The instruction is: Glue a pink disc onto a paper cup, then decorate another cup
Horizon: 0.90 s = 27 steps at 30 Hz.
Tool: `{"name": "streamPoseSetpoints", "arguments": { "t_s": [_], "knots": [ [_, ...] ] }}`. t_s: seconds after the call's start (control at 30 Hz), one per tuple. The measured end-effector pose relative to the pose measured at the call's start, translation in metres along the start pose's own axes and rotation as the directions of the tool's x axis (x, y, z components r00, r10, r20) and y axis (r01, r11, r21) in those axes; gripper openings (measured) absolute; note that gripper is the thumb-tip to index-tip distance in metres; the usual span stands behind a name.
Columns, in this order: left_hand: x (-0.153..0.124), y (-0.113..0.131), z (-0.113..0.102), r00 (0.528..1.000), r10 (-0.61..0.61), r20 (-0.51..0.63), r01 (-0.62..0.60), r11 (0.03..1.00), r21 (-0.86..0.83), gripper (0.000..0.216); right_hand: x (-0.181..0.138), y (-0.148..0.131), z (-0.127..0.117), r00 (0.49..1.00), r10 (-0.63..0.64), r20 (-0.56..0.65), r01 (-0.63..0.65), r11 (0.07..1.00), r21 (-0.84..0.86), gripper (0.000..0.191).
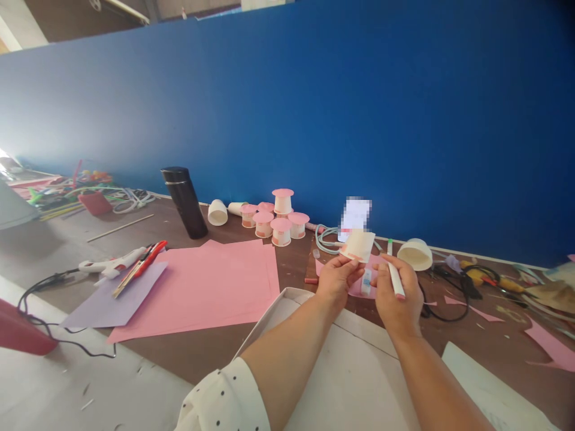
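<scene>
A small white paper cup [358, 244] with orange marks near its lower rim is held up by my left hand [336, 278], fingers closed on its edge. My right hand [398, 293] grips a white marker [396, 280] with a reddish end, close to the cup's right side. Under both hands lies a piece of pink paper [324, 267], partly hidden by them. Behind the cup, a phone [354, 215] with a blurred screen leans near the blue wall. Left of it stand several white cups topped with pink paper discs [281, 232], one cup stacked above the others.
Pink sheets [202, 287] and a lilac sheet [119, 296] carry a red utility knife [141, 266] and a white glue gun [112, 263]. A black flask [185, 203] stands behind. Loose cups [415, 254], cables [453, 299] and paper scraps lie right. A white box lid [354, 371] sits beneath my forearms.
</scene>
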<state>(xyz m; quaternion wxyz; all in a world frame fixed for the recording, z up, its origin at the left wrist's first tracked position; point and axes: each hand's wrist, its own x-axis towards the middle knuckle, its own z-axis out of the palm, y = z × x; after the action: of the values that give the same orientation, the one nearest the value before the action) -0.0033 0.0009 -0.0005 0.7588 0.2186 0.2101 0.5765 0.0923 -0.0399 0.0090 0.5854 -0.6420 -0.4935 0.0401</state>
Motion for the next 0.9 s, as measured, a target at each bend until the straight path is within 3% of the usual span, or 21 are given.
{"name": "streamPoseSetpoints", "arguments": {
  "t_s": [0.1,0.2,0.27,0.4,0.53,0.9],
  "knots": [
    [0.000,-0.001,-0.001,1.000,-0.003,0.015,0.003,1.000,-0.006,0.025,0.003,0.004,0.002,0.993,0.117,0.028,-0.118,0.993,0.022,0.035],
    [-0.001,-0.001,-0.001,0.999,-0.010,0.040,0.010,1.000,-0.001,0.027,0.005,0.008,0.005,0.971,0.220,0.097,-0.235,0.953,0.189,0.041],
    [-0.002,-0.001,-0.001,0.998,-0.014,0.055,0.014,1.000,0.012,0.027,0.007,0.010,0.009,0.933,0.323,0.157,-0.359,0.854,0.377,0.045],
    [-0.004,-0.002,0.001,0.997,-0.007,0.072,0.005,1.000,0.028,0.028,0.011,0.009,0.011,0.812,0.497,0.305,-0.563,0.533,0.631,0.042],
    [-0.005,-0.003,0.002,0.996,-0.004,0.084,0.001,0.999,0.038,0.030,0.014,0.008,0.009,0.754,0.521,0.401,-0.619,0.356,0.701,0.037],
    [-0.006,-0.004,0.005,0.997,-0.038,0.071,0.033,0.997,0.075,0.029,0.017,0.012,0.005,0.679,0.492,0.545,-0.681,0.144,0.718,0.023]
  ]
}}
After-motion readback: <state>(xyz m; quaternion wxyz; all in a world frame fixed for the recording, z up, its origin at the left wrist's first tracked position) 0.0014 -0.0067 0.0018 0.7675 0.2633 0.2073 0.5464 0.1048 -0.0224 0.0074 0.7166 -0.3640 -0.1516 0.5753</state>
